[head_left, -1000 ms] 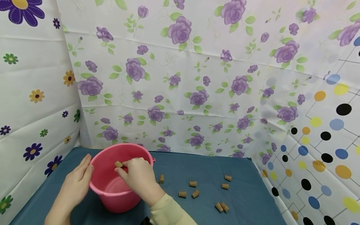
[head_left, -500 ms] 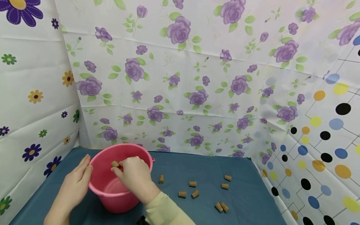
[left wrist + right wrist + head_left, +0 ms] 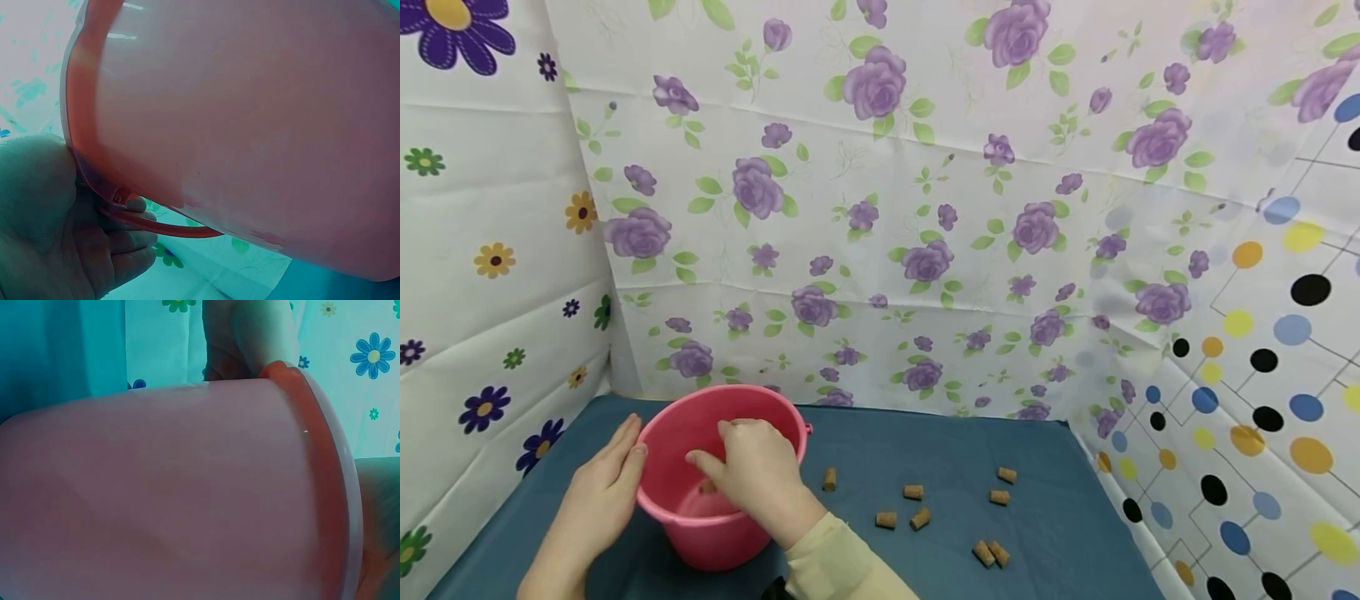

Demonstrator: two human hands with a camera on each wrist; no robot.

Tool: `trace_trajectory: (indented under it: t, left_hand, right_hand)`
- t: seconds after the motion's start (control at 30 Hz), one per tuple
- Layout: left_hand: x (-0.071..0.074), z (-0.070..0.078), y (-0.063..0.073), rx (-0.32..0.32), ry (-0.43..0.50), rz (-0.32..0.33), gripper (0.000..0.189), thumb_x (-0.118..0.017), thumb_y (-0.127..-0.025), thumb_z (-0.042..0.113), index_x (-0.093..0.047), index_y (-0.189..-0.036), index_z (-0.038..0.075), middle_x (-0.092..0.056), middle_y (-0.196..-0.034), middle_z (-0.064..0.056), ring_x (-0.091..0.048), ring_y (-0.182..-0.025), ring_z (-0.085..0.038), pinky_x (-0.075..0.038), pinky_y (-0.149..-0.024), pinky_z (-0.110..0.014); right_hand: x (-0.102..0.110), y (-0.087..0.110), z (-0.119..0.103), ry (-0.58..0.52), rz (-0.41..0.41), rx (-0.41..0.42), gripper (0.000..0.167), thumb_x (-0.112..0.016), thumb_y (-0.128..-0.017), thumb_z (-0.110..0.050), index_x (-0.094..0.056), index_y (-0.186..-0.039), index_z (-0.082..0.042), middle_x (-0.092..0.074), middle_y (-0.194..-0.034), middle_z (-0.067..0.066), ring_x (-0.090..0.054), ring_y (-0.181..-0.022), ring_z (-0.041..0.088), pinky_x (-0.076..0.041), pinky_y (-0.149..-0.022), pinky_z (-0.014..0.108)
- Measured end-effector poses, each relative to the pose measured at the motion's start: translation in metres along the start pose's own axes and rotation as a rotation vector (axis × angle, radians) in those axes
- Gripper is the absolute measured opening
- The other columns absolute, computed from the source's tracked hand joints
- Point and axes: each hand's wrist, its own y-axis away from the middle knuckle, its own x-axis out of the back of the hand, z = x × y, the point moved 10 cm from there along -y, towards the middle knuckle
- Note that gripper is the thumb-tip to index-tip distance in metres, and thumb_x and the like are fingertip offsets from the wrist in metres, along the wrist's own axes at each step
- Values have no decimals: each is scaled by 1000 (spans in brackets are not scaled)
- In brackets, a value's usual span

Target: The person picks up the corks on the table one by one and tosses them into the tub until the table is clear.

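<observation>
A pink bucket [image 3: 718, 537] stands tilted toward me at the left of the table. Against its left side rests my left hand [image 3: 601, 487], fingers fairly straight along the outside of the rim; the left wrist view shows them beside the bucket's thin handle [image 3: 175, 230]. My right hand [image 3: 760, 471] reaches over the near right rim into the mouth, thumb and forefinger spread apart with nothing between them. Below the thumb, inside the bucket, a blurred brown cork [image 3: 707, 486] shows. The bucket wall [image 3: 169, 487] hides most of the right hand in the right wrist view.
Several corks lie loose on the blue tablecloth [image 3: 1060, 533] right of the bucket: a lone cork [image 3: 830, 479] nearest it, another cork [image 3: 886, 520] in the middle, and a touching pair with one cork [image 3: 998, 553] farther right. A flowered curtain [image 3: 865, 250] stands behind.
My right hand has shifted slightly left and let go of the cork it pinched; the cork is now lower inside the bucket. The left hand and bucket stay nearly in place.
</observation>
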Motion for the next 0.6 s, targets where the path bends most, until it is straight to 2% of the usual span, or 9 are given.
trace_trajectory:
  t: [0.07,0.13,0.2,0.6]
  left_hand:
    - [0,-1,0,5,0,-4,68,-27,-119,38,-20,-162,-15,-16,-169,-37,-21,-152,-62,-27,-112,-81]
    - [0,-1,-1,9,-2,-6,68,-26,-119,38,-20,-162,-15,-15,-169,-37,-21,-152,-62,-27,-112,-81]
    - [-1,-2,-1,14,-3,-9,69,-26,-119,39,-20,-162,-15,-15,-169,-37,-21,-152,-62,-26,-112,-81]
    - [-1,-2,-2,12,-7,-18,70,-26,-119,40,-20,-162,-15,-15,-169,-37,-20,-152,-62,-26,-113,-81]
  right_hand:
    - [1,1,0,-5,6,3,47,-81,-92,-56,-80,-126,-24,-77,-93,-17,-70,-82,-1,-62,-78,19]
    - [3,1,-1,-6,21,16,49,-81,-92,-55,-79,-129,-23,-78,-112,-14,-73,-96,2,-62,-82,20]
    - [4,1,-2,-2,31,30,50,-81,-93,-55,-79,-131,-22,-77,-120,-13,-73,-103,3,-62,-84,21]
    - [8,5,3,-22,34,27,50,-79,-95,-53,-78,-133,-21,-77,-123,-12,-72,-111,5,-62,-88,22]
